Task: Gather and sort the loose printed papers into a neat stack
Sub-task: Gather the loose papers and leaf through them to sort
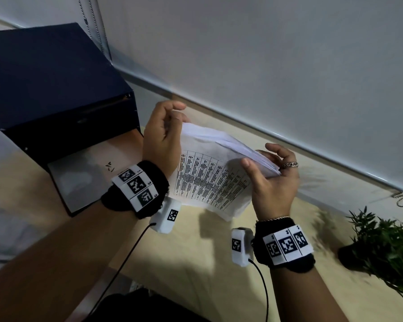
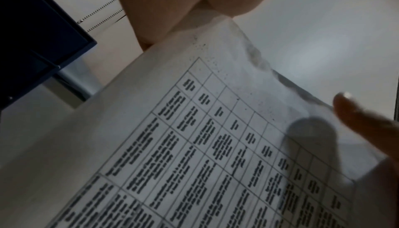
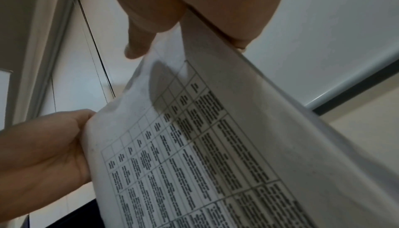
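A bundle of printed papers (image 1: 209, 182), its front sheet carrying a table of text, is held tilted over the beige table (image 1: 196, 252). My left hand (image 1: 172, 122) grips the bundle's upper left edge, fingers curled over it. My right hand (image 1: 263, 162) pinches the right edge, thumb on the printed front and ringed fingers behind. The sheets fan apart slightly along the top. The left wrist view shows the printed sheet (image 2: 215, 146) close up with my left hand's fingers (image 2: 172, 9) above it. In the right wrist view the sheet (image 3: 194, 163) runs under my right hand's fingers (image 3: 194, 1).
A dark blue box (image 1: 56, 89) stands at the left on the table, a grey flap (image 1: 79, 180) lying open in front of it. A small potted plant (image 1: 382, 247) sits at the right. A white roller blind (image 1: 265, 66) with its cord hangs behind the table.
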Demonstrator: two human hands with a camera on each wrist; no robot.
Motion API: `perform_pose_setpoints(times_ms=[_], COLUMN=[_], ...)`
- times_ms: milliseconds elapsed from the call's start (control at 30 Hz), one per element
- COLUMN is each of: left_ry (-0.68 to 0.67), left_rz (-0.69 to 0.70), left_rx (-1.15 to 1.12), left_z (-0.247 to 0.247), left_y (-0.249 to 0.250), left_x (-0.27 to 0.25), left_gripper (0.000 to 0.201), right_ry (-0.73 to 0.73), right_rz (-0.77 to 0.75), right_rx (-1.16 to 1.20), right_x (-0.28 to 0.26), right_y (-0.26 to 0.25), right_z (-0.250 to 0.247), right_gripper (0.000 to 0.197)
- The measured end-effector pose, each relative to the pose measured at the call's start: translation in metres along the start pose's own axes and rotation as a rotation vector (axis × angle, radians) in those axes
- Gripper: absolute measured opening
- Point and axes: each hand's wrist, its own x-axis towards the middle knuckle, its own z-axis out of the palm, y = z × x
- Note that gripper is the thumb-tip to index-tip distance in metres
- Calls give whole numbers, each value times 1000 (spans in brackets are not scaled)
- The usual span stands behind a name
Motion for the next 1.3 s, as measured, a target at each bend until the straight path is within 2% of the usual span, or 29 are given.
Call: perform_pose_setpoints(times_ms=[100,167,267,333,400,433,567,700,833,933,1000,1100,1133,1233,1300], left_ry=[-177,-207,-177,-243,-319,-350,-367,-343,-310,-318,-316,-293,-274,-205,-215], left_rz=[-37,-77,-103,-170,-241,-255,-289,-269,-272,-271,-299,-312,-295,-231,-230], left_rx=[-35,19,-63,-144,-70,-40,-58,-72,-90,-72,-39,25,37,-45,-65], left_z=[-9,-12,-16,-22,-23,-22,-19,-20,-18,-18,-19,-19,-17,-14,-16], left_y=[-1,2,4,-5,-21,-26,-33,-26,-27,-31,-34,-36,-34,-19,-20], left_x=[-3,-5,-3,-5,-10,-14,-22,-21,-20,-21,-22,-22,-23,-23,-23], left_gripper=[38,37,41,62,82,83,71,60,54,50,40,20,18,20,29], right_ry=[-15,-18,22,59,101,124,211,196,264,294,237,30,1,49,88], right_rz=[25,26,-5,18,70,88,122,116,110,116,114,121,120,14,-12], right_rx=[2,21,16,19,28,27,38,7,64,94,93,30,-3,-32,9], right_x=[3,5,9,7,6,7,10,14,16,17,11,1,1,5,6], right_y=[1,-2,-7,-7,-5,-4,-4,-6,-8,-8,-5,-1,-1,-6,-10], right_z=[0,-2,-6,-9,-9,-7,1,4,5,1,-5,-10,-11,-15,-17], right_gripper=[24,20,22,25,34,34,26,15,23,14,16,35,32,15,23])
